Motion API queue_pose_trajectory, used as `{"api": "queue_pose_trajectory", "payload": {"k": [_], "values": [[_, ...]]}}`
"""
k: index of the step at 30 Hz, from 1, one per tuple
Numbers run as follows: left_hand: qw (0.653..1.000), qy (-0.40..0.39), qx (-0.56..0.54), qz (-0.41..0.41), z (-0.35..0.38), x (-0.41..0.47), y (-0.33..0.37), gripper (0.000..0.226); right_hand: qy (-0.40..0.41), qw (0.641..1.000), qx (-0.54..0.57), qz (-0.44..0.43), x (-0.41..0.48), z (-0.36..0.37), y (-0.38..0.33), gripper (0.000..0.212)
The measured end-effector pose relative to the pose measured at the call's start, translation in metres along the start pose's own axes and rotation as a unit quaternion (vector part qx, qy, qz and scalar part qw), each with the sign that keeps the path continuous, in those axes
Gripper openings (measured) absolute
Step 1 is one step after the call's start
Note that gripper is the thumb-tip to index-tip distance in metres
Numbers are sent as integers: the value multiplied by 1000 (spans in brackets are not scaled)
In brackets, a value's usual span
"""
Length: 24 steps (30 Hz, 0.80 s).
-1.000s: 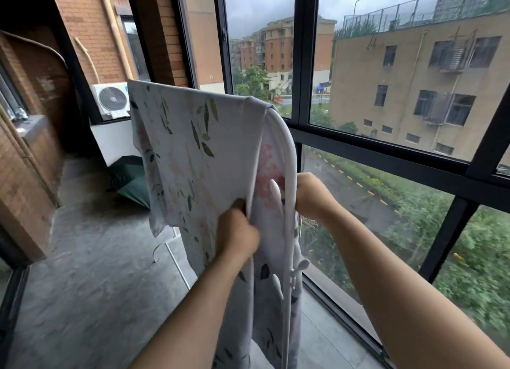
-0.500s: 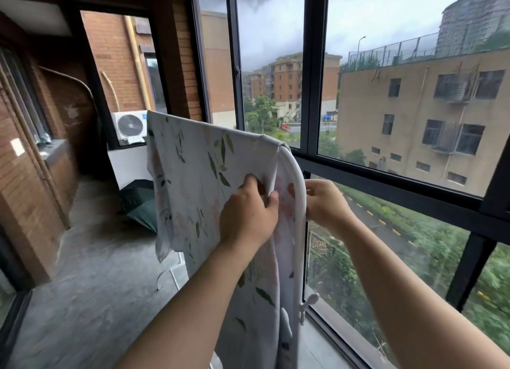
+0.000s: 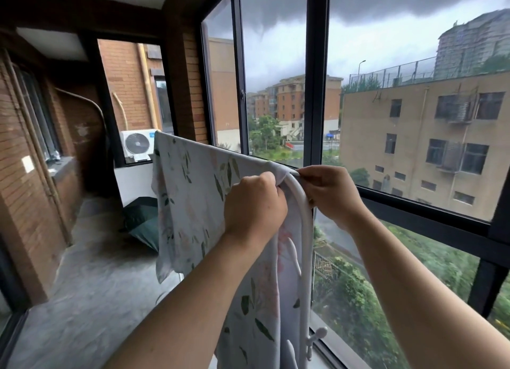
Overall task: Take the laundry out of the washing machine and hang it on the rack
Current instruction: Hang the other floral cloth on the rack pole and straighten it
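The leaf-print cloth [image 3: 193, 200] is draped over the top bar of the white drying rack [image 3: 307, 258] and stretches away beyond the left hand [image 3: 254, 205]. That hand bunches fabric in a closed grip just short of the rack's curved corner. Across the tube, the right hand [image 3: 331, 194] pinches the cloth's edge, probably so that both can tug the corner flat. How much cloth hangs on the right hand's side is hidden.
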<state>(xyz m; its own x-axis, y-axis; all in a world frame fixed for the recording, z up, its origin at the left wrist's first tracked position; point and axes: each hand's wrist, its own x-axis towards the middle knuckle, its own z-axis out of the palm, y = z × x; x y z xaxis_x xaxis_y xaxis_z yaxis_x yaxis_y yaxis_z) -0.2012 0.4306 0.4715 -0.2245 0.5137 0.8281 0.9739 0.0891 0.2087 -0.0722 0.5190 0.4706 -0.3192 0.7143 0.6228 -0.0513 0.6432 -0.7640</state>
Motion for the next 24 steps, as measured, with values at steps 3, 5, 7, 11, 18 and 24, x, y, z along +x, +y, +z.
{"api": "queue_pose_trajectory", "payload": {"k": [3, 5, 7, 11, 18, 24], "values": [[1000, -8, -2, 17, 0, 0, -1, 24, 45, 999, 10, -17, -3, -1, 2, 22], [999, 1, -8, 36, 0, -2, -1, 22, 61, 997, 47, -6, -5, -1, 6, 12], [998, 25, -23, 59, 2, -4, -3, 23, 60, 993, 98, 19, -5, -1, 10, 9], [988, 51, -137, 56, 9, -6, -11, 21, 0, 982, 177, 72, -1, 1, 23, 11], [960, 22, -276, -48, 27, 0, -39, 15, -23, 953, 262, 151, 22, 21, 37, 40], [928, -86, -292, -213, 41, 25, -81, 22, -73, 963, 171, 196, 51, 42, 38, 46]]}}
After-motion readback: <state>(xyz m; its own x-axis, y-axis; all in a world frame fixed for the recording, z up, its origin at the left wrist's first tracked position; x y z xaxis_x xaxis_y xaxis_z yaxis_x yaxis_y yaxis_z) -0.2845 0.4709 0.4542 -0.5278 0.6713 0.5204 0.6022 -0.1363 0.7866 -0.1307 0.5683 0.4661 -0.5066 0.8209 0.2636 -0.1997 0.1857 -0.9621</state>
